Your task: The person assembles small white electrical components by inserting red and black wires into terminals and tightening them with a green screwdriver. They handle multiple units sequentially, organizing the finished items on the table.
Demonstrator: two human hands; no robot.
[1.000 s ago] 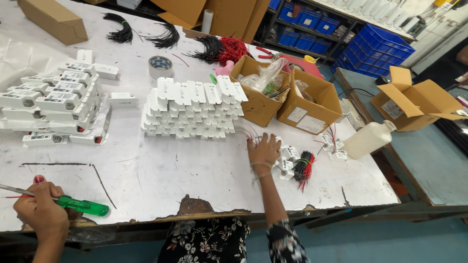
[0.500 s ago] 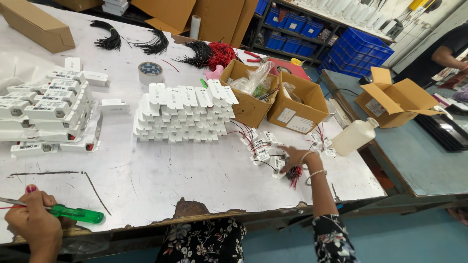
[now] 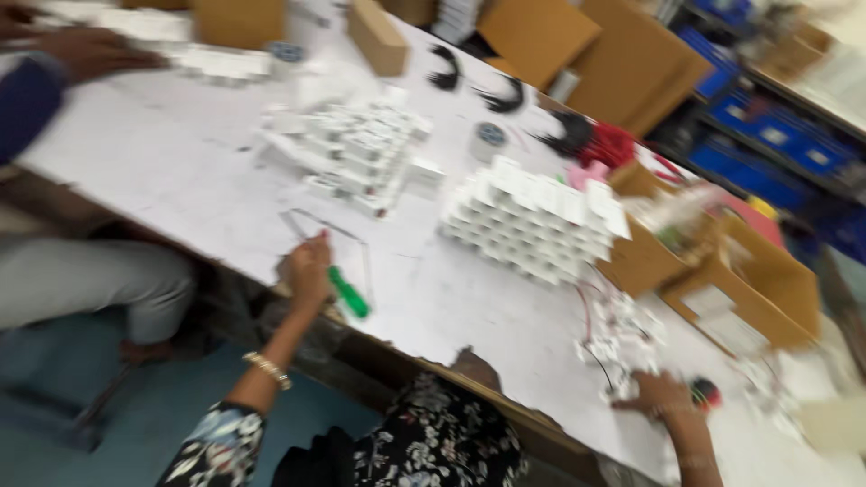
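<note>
Gripped in the closed left hand (image 3: 307, 269), a screwdriver with a glossy green plastic handle (image 3: 348, 292) slants down over the near edge of a white, scuffed worktable (image 3: 180, 171), its shaft hidden behind the fingers. That forearm rises from the lower left, a beaded bracelet (image 3: 267, 369) on the wrist and a floral sleeve at the elbow. Far to the right, the right hand (image 3: 663, 395) rests palm down on the tabletop, fingers spread over a loose cluster of small white plastic parts with red and black wires (image 3: 622, 343); motion blur makes it hard to say whether it pinches any of them. Between the hands stands a blocky stack of white rectangular housings (image 3: 532, 216), with a second, more jumbled pile (image 3: 347, 149) behind it. Open brown cardboard boxes (image 3: 722, 280) sit at the right edge of the table, one apparently holding clear plastic bags. Bundles of black wire (image 3: 501, 95) and a red bundle (image 3: 609, 144) lie farther back, near a small round grey roll (image 3: 490, 135). Another person's hand (image 3: 86, 50) and dark sleeve reach in at top left. Blue plastic crates (image 3: 758, 144) line the floor beyond.
</note>
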